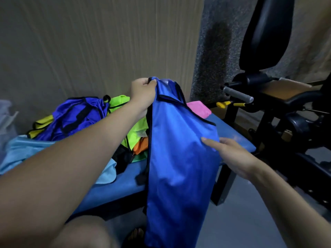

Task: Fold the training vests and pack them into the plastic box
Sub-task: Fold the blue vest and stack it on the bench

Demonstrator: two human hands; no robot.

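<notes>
A blue padded table stands against a beige wall, heaped with unfolded vests (gym equipment to the right). The left hand pinches the blue vest by its top, so it hangs lengthwise, straight down. The right hand, nearer the middle, touches its side edge with straight fingers.

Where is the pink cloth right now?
In the head view, the pink cloth lies at the far right end of the blue bench, just behind the blue vest held up by the left hand.
</notes>
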